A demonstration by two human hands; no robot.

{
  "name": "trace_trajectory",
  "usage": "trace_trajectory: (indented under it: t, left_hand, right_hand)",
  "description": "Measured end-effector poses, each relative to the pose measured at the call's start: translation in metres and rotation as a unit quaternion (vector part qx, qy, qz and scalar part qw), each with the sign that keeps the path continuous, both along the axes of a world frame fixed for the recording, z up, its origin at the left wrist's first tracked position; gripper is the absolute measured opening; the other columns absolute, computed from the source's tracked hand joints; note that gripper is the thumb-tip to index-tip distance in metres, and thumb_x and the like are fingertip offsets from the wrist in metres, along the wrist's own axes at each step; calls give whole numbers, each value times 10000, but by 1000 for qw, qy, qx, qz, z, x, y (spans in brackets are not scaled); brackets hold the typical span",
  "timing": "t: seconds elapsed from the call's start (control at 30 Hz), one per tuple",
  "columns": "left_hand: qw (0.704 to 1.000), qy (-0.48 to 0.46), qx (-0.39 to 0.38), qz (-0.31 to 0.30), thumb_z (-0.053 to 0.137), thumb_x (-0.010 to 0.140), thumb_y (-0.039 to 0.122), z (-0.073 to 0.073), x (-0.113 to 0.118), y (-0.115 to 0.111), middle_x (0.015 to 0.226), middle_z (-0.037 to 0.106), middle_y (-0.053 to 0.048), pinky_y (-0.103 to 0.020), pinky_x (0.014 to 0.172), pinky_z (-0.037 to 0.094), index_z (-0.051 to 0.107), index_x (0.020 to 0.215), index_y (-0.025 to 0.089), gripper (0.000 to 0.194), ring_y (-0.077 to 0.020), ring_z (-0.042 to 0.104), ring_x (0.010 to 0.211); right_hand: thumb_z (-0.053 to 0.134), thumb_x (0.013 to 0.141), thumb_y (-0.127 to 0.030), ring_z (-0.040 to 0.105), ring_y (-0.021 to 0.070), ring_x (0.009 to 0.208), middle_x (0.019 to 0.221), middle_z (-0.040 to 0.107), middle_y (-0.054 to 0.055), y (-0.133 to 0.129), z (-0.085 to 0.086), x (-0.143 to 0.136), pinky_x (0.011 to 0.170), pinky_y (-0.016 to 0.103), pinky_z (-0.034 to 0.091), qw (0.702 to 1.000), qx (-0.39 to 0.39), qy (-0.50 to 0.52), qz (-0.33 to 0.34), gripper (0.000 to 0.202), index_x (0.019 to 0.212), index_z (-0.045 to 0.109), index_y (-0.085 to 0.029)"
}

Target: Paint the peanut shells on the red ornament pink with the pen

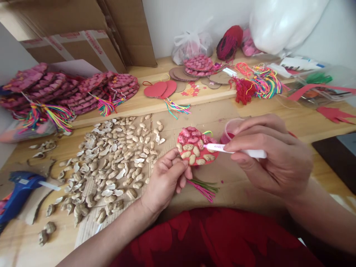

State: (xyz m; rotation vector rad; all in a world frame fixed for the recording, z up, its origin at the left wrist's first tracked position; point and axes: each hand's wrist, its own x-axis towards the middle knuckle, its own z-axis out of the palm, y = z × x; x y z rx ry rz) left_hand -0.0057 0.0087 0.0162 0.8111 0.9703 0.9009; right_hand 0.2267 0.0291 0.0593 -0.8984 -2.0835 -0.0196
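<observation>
My left hand (169,172) pinches the lower left edge of a round red disc (198,146) covered with glued-on peanut shells. The shells along its top are pink; those lower down are still their natural tan. In my right hand (274,159) is a white acrylic marker (236,150), held between thumb and fingers, its pink tip against a shell near the disc's middle. A pink-and-green tassel (204,189) hangs below the disc. Partly behind my right fingers stands a small clear cup (230,129) with pink-red contents.
Loose peanut shells (111,163) spread over cardboard on the left, near a blue glue gun (25,193). Finished pink shell discs (122,87) are stacked on the rear shelf, with red discs (160,89), colored tassels (267,83) and yarn (229,44). A dark flat object (336,155) lies right.
</observation>
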Motion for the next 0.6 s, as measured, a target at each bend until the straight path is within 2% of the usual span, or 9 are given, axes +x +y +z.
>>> trace_trajectory:
  t: [0.1,0.27,0.43,0.6]
  left_hand:
    - [1000,-2,0,1,639,927,248,0,0,0,603,657,52,-102,319,316,580,895,192,88,-46,421,378]
    - [1000,3,-2,-3,634,927,252,0,0,0,602,655,51,-107,318,311,577,898,195,86,-50,420,377]
    - [1000,16,16,-9,631,935,268,-2,0,-1,606,651,48,-112,328,307,580,905,190,99,-47,426,383]
    - [999,40,28,-15,636,933,285,-4,2,-2,597,643,48,-116,331,308,587,926,188,109,-47,417,379]
  right_hand:
    - [681,883,-273,654,212,928,794,721,13,0,1,0,878,401,513,1000,0,20,-3,54,924,665,-243]
    - [648,914,-319,653,216,933,801,724,8,1,-1,-2,867,428,488,1000,-18,6,23,89,906,674,-235]
    - [684,879,-237,652,202,933,810,723,14,3,-2,2,883,396,504,999,-5,29,-14,38,915,676,-228]
    - [642,908,-241,637,196,930,802,715,-1,3,-1,2,877,392,517,998,-47,45,13,31,920,670,-241]
